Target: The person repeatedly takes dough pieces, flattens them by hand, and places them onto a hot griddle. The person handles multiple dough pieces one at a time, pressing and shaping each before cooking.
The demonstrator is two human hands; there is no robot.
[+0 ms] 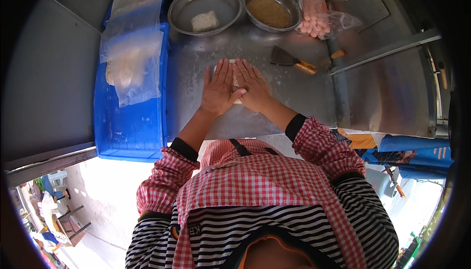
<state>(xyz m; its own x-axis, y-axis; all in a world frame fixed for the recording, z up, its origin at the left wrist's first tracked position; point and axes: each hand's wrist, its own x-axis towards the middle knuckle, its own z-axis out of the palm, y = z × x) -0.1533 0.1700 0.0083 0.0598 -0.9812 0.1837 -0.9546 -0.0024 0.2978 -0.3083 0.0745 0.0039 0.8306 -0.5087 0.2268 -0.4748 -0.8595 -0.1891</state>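
Note:
Both palms lie flat on a piece of pale dough (pixel 235 81) on the stainless steel worktop (pixel 301 103). My left hand (pixel 218 90) covers the dough's left side, fingers pointing away from me. Over its right side rests my right hand (pixel 254 88), angled inward so that the hands meet near the thumbs. Only a strip between the hands and small bits at the far and near ends of the dough show; the rest is hidden. Neither hand grips anything. To the right of my hands lies a scraper (pixel 283 56) with a wooden handle.
On the left stands a blue plastic crate (pixel 128 132), where a plastic sheet (pixel 143 81) partly covers pale dough. At the back are a steel basin (pixel 184 11) holding a dough lump (pixel 204 21), a bowl (pixel 257 24) of brown crumbly material, and bagged pink sausages (pixel 314 15). Metal panels flank the worktop.

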